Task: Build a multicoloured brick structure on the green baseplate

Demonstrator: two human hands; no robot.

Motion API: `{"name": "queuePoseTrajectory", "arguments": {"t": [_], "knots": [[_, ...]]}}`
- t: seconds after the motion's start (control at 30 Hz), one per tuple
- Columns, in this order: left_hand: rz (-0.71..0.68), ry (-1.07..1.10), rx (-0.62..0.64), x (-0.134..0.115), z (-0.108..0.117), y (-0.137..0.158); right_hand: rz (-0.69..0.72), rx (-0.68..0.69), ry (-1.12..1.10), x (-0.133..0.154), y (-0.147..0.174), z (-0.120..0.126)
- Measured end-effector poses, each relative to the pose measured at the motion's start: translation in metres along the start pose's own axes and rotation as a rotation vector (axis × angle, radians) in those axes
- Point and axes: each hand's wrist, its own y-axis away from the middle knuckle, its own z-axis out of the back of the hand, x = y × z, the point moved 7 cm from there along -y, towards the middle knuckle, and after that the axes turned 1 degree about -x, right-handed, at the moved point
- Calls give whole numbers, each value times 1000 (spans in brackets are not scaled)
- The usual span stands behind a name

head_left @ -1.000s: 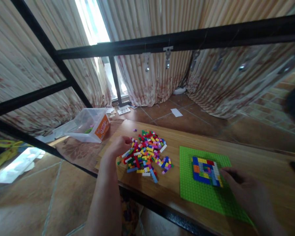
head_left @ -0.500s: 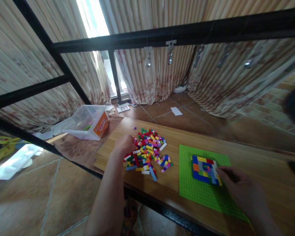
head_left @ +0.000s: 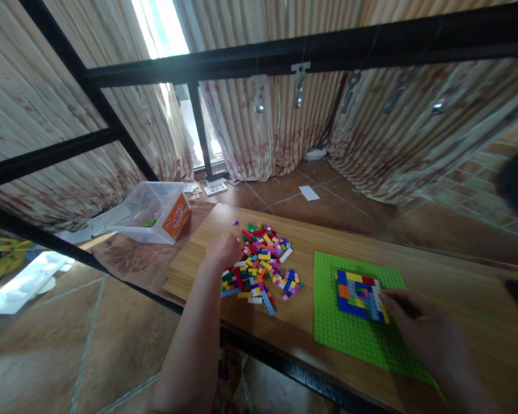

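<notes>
My left hand (head_left: 223,251) reaches down at the left side of a loose pile of small coloured building bricks (head_left: 265,259). Its fingers are bent downward and hidden behind the back of the hand. On a green studded baseplate (head_left: 332,330) sits a roughly square, flat brick build (head_left: 351,310) with blue, yellow, orange, red and grey parts. My right hand (head_left: 423,325) is at the right edge of this build, thumb and forefinger pinched together against it. Whatever lies between those fingertips is too small to make out.
The wooden board (head_left: 285,339) carries pile and baseplate. A clear plastic box (head_left: 149,230) with an orange label stands beyond its left end. A black metal rail (head_left: 259,54) with hanging clips crosses above. One purple brick (head_left: 235,222) lies apart behind the pile.
My left hand has shifted slightly right, further over the pile's left edge. My right hand stays at the build's right edge. The whole view has tilted very slightly.
</notes>
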Motion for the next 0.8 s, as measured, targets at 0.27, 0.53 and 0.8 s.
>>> {"name": "queuePoseTrajectory", "arguments": {"t": [0.27, 0.53, 0.8], "knots": [[-15, 34, -16, 7, 4, -2, 18, -12, -28, 2, 0, 1], [-291, 650, 155, -37, 0, 11, 116, -170, -208, 22, 10, 14], [-383, 1049, 590, -133, -72, 61, 396, -67, -392, 74, 40, -1]]}}
